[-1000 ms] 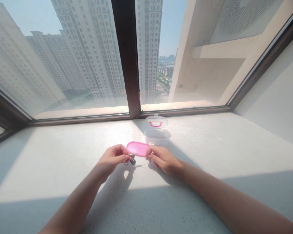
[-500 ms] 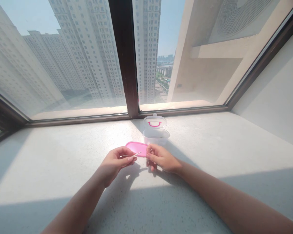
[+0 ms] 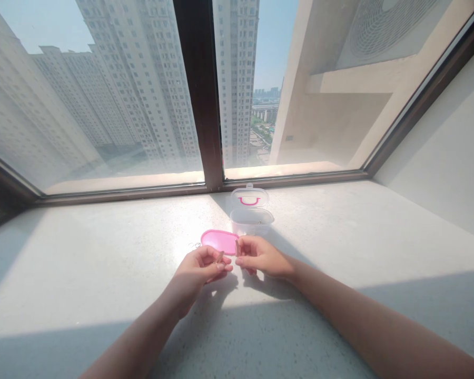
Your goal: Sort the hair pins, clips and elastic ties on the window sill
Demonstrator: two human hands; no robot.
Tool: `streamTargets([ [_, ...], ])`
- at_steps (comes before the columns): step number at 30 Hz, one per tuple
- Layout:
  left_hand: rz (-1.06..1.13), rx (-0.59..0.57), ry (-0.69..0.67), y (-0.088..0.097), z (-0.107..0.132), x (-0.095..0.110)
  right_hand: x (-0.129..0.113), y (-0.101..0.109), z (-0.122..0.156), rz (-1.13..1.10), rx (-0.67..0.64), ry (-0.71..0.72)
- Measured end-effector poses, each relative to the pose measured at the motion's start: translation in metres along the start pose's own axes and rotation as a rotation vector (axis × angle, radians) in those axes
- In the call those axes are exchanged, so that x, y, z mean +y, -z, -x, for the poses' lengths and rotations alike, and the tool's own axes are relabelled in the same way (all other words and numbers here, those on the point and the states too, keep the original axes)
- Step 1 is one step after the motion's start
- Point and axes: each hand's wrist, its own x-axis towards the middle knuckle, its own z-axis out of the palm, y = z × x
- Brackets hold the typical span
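My left hand (image 3: 205,268) is closed in a pinch over the sill, on a small narrow brownish piece (image 3: 220,257) whose kind I cannot make out. Close beside it, my right hand (image 3: 260,256) pinches another slim, upright brownish piece (image 3: 237,248), also too small to name. A pink oval tray (image 3: 220,241) lies flat just beyond both hands, its right end partly behind my right fingers. At the tray's left edge are small thin dark loops (image 3: 197,245). Farther back stands a clear plastic box (image 3: 252,223), its lid (image 3: 249,197) raised, with a pink handle.
The pale speckled sill (image 3: 114,263) runs up to a window with a dark frame post (image 3: 205,105). A white wall (image 3: 446,137) borders it on the right. Shadow bands cross the near part of the sill.
My left hand has moved slightly right and nearer my right hand. The thin stick-like thing in its fingers now looks shorter and more upright. The loops left of the tray have come into sight.
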Motion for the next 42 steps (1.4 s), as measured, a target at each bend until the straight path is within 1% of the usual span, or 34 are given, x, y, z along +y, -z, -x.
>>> streamTargets([
  [3, -0.056, 0.010, 0.032, -0.003, -0.004, -0.006, 0.001, 0.001, 0.000, -0.040, -0.003, -0.046],
  [6, -0.098, -0.022, -0.012, -0.004, -0.010, -0.012, 0.000, 0.002, 0.000, -0.054, -0.009, -0.079],
  [9, -0.046, -0.044, -0.068, -0.003, -0.015, -0.016, -0.002, 0.003, 0.000, -0.001, -0.022, -0.071],
  [11, -0.018, -0.038, -0.096, -0.001, -0.018, -0.017, -0.003, 0.004, 0.001, 0.045, -0.030, -0.072],
  [15, -0.005, -0.039, -0.107, 0.003, -0.021, -0.019, -0.005, 0.005, 0.001, 0.072, -0.017, -0.074],
  [17, 0.006, -0.070, -0.100, 0.004, -0.021, -0.019, -0.005, 0.004, 0.000, 0.063, -0.008, -0.058],
  [20, 0.014, -0.130, -0.080, 0.003, -0.021, -0.017, -0.003, 0.005, 0.000, 0.053, -0.033, -0.032],
  [23, 0.002, -0.165, -0.053, 0.003, -0.020, -0.017, 0.002, 0.009, -0.001, 0.050, -0.051, -0.038],
  [28, -0.081, -0.145, -0.055, 0.003, -0.021, -0.020, 0.009, 0.015, 0.000, 0.065, -0.052, -0.092],
  [33, -0.146, -0.122, -0.027, 0.002, -0.019, -0.018, 0.006, 0.015, 0.001, 0.050, -0.045, -0.103],
  [36, -0.164, -0.122, -0.060, 0.001, -0.019, -0.018, 0.003, 0.015, 0.001, 0.020, -0.058, -0.119],
  [39, -0.162, -0.095, -0.109, 0.002, -0.020, -0.018, 0.001, 0.014, 0.002, -0.030, -0.052, -0.176],
  [42, -0.170, -0.080, -0.125, 0.003, -0.020, -0.018, -0.001, 0.013, 0.002, -0.045, -0.048, -0.223],
])
